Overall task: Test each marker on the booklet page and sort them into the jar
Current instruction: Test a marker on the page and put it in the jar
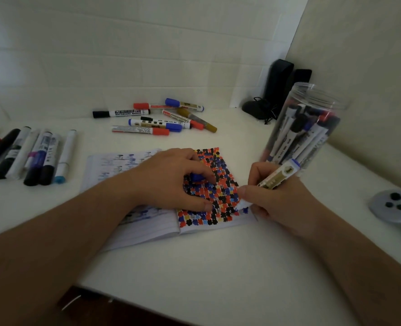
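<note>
The right hand (274,196) pinches a blue marker (273,180), fingers clamped on its barrel, tip touching the right edge of the open booklet (147,231), whose right page is crowded with red, blue, black and yellow blots. The left hand (171,180) rests on that page, fingers curled round a blue cap (196,177). Just right of the booklet stands a clear jar (312,109) full of markers. More markers lie in a far pile (157,118) and a left row (30,156).
</note>
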{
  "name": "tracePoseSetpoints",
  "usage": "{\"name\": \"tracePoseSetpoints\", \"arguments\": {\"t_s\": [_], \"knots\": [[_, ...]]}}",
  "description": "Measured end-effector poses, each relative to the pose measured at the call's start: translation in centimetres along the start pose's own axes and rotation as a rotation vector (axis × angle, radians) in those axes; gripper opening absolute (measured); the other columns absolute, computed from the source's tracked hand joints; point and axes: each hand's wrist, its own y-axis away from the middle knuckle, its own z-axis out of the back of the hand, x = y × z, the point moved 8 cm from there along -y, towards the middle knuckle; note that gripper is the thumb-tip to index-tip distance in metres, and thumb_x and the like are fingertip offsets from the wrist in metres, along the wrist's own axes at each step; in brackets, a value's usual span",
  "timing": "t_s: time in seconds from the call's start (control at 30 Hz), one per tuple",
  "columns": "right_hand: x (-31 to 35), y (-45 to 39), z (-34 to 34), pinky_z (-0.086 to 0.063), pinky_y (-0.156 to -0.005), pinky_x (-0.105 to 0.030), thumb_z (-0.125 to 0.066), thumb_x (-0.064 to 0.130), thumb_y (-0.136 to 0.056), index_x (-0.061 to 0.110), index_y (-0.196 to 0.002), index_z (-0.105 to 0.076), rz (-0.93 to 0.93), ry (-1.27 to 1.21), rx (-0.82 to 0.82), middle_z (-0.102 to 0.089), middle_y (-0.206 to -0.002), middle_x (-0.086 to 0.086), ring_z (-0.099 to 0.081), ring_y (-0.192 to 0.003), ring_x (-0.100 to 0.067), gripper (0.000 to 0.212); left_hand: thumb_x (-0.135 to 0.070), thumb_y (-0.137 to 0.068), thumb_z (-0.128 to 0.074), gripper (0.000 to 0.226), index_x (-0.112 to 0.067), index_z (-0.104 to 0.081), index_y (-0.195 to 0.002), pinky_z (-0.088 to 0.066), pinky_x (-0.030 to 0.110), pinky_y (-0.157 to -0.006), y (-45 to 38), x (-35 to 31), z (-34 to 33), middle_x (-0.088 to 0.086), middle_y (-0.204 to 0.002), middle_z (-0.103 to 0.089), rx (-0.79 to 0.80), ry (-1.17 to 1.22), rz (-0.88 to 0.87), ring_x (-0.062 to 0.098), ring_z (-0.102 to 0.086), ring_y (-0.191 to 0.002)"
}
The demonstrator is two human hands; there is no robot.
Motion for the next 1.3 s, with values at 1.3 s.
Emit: {"name": "tracePoseSetpoints", "arguments": {"t_s": [1.3], "knots": [[-0.59, -0.02, 0.37, -0.045, -0.051, -0.032, -0.075, 0.016, -0.081, 0.012, -0.061, -0.041, -0.062, 0.171, -0.080, -0.055, -0.067, -0.032, -0.053, -0.052, -0.026, 0.040, -0.089, -0.067, -0.059, 0.065, -0.058, -0.056, -0.124, -0.046, 0.038, -0.097, -0.04, 0.12, -0.14, -0.022, -0.116, -0.046, 0.022, 0.004, 0.010, 0.004, -0.046, -0.108]]}}
